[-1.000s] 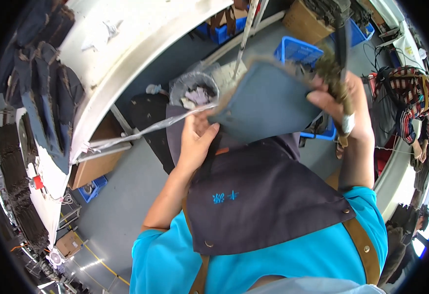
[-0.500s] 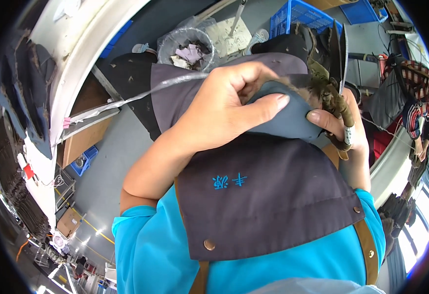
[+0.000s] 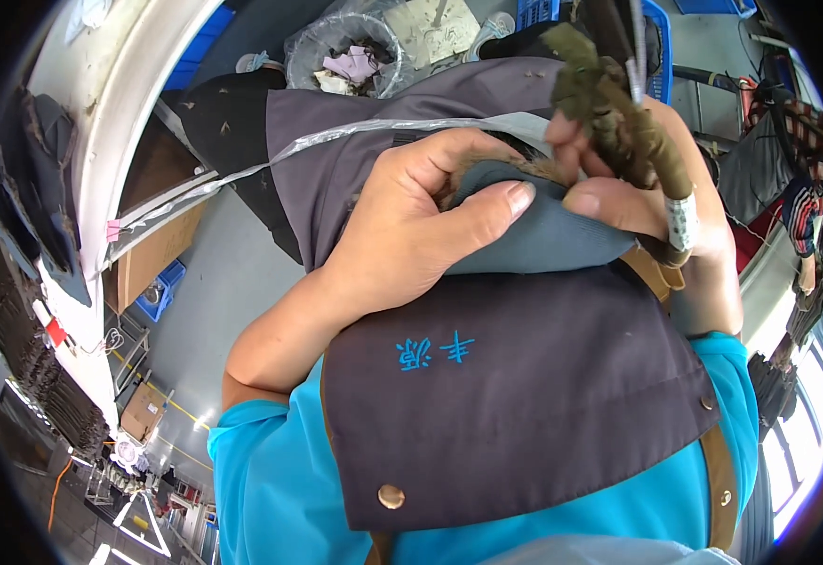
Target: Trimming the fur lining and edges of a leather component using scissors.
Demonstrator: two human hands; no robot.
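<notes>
My left hand (image 3: 430,221) is closed on a blue-grey, fur-lined piece (image 3: 552,240), its thumb pressed on the smooth outer side. Brownish fur shows along the upper edge. At the piece's right end, my right hand (image 3: 703,188) pinches it between thumb and fingers. That same hand also carries a pair of scissors (image 3: 654,160) with olive cloth wrapped round the handles, blades upward and blurred. Whether the scissors' handles are open or closed I cannot tell. Below both hands lies the dark apron (image 3: 524,395) over my front.
A clear-bagged bin (image 3: 388,80) with scraps stands beyond my lap. From the table at left a clear plastic strip (image 3: 364,127) runs across my lap. Blue crates (image 3: 661,47) are at the far right. Dark pieces (image 3: 44,188) lie on the left table.
The scissors have swung up and left in my right hand, whose fingertips now show at the fur edge. Both hands still grip the piece, which has turned slightly.
</notes>
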